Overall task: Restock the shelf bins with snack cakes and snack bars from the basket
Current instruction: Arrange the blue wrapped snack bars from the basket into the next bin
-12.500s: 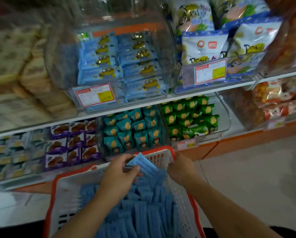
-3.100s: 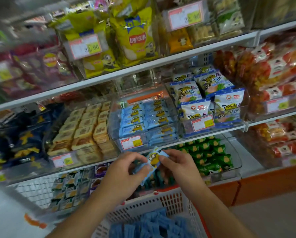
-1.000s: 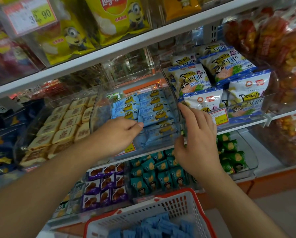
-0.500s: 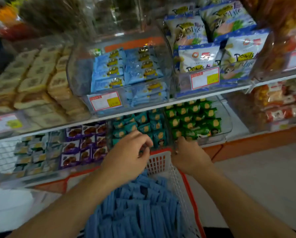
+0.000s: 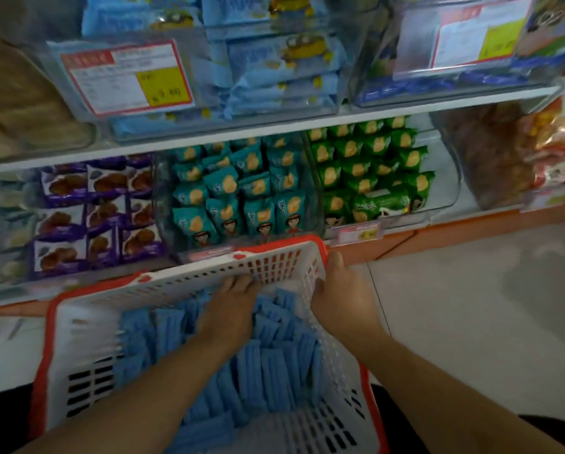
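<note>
Red-rimmed white basket [image 5: 183, 283] held before the lower shelf, blue snack bars [image 5: 268, 371] heaped against its far right corner, left hand [image 5: 228, 312] sunk among them, grip hidden, right hand [image 5: 340, 299] curled over the right rim, clear bin [image 5: 228, 126] of matching blue packets on the upper shelf's front edge.

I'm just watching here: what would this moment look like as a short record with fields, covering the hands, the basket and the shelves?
Place: shop shelves with clear bins
Basket: white basket with red rim, part full of blue packets
Left hand: left hand reaching down among the blue packets; grip not visible
Right hand: right hand on the basket's far right corner
Bin above: blue snack packs behind a price tag
Lower shelf: purple packs, teal packs, green packs
</note>
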### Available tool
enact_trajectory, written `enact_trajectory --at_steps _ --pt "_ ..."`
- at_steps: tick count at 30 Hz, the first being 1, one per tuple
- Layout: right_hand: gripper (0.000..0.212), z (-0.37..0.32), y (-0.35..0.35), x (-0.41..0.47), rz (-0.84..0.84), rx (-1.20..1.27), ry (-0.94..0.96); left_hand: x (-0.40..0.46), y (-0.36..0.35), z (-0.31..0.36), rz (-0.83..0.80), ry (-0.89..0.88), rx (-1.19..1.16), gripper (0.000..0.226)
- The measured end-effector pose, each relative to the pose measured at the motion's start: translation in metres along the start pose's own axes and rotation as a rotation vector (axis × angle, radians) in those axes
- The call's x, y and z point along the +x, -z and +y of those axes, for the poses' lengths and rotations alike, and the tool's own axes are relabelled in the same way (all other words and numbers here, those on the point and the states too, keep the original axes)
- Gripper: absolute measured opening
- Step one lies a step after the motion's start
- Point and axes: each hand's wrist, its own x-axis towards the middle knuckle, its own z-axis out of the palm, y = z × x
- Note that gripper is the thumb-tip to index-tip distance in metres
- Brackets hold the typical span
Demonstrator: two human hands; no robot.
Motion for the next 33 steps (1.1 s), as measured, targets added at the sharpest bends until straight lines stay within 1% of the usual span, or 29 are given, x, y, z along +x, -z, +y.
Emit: enact_trajectory --at_steps 5,7,10,14,16,18,21,23,25,27,28,29,30,31,32,33 --pt "0.024 -0.002 0.002 0.000 -0.003 -0.027 0.008 0.002 -0.001 0.014 -0.088 0.050 0.302 0.092" --pt "0.024 -0.002 0.002 -0.001 -0.003 -0.029 0.003 0.001 0.001 0.013 -0.109 0.048 0.374 0.086" --pt "0.023 -0.004 0.003 -0.003 -0.008 -0.032 -0.010 -0.001 0.005 0.010 -0.128 0.056 0.396 0.071" --pt "0.021 -0.005 0.005 -0.005 -0.008 -0.039 -0.017 -0.012 0.022 0.008 -0.155 0.032 0.399 0.067" --pt "0.020 -0.006 0.008 -0.006 -0.008 -0.043 -0.020 -0.022 0.037 0.006 -0.094 0.023 0.407 0.064" --pt "0.019 -0.008 0.008 -0.006 -0.016 -0.030 -0.025 -0.033 0.056 0.003 -0.027 0.044 0.366 0.062" --pt "0.018 -0.010 0.010 -0.003 -0.051 0.026 -0.049 -0.052 0.087 -0.001 0.129 0.062 0.153 0.043" --pt "0.019 -0.013 0.014 -0.002 -0.083 0.052 -0.051 -0.070 0.110 -0.001 0.280 0.007 0.081 0.033" --pt "0.025 -0.016 0.021 -0.002 -0.138 0.053 -0.066 -0.088 0.135 0.002 0.446 -0.087 0.073 0.030" --pt "0.038 -0.021 0.033 -0.005 -0.207 0.011 -0.071 -0.107 0.162 0.010 0.569 -0.169 0.058 0.027" --pt "0.046 -0.025 0.041 -0.006 -0.213 -0.035 -0.062 -0.114 0.174 0.013 0.627 -0.208 0.070 0.027" --pt "0.049 -0.030 0.055 -0.010 -0.187 -0.078 -0.045 -0.120 0.185 0.017 0.678 -0.240 0.089 0.027" --pt "0.047 -0.035 0.069 -0.014 -0.126 -0.067 -0.010 -0.126 0.196 0.020 0.723 -0.264 0.111 0.028" --pt "0.040 -0.042 0.083 -0.018 -0.081 0.047 0.032 -0.132 0.205 0.023 0.761 -0.285 0.127 0.027" --pt "0.035 -0.050 0.099 -0.025 -0.076 0.276 0.081 -0.137 0.213 0.026 0.791 -0.296 0.136 0.026" --pt "0.032 -0.059 0.115 -0.032 -0.138 0.593 0.129 -0.142 0.220 0.030 0.812 -0.300 0.141 0.025"
